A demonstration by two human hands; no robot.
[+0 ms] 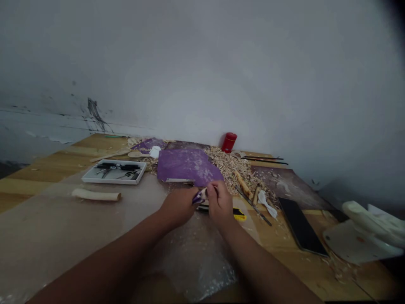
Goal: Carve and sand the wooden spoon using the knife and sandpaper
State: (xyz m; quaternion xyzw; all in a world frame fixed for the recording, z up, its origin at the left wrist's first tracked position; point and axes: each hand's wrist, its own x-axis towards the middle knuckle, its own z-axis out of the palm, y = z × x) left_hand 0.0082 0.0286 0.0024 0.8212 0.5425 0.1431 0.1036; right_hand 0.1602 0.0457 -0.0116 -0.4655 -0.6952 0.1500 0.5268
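Both my hands meet over the middle of a wooden table (41,169). My left hand (177,207) is closed around a small purple-and-white object (200,196), which I cannot name. My right hand (220,202) pinches the other end of that same object with its fingers curled. Under the hands lies a black-and-yellow tool (238,214), partly hidden. A clear plastic sheet (95,228) covers the table beneath my forearms. A purple mat (186,165) lies just beyond the hands.
A white tray of tools (114,172) and a pale wooden stick (96,195) lie to the left. Wood shavings (230,166), a red cup (229,142), carving tools (253,204), a black slab (300,226) and white plastic items (363,236) sit to the right.
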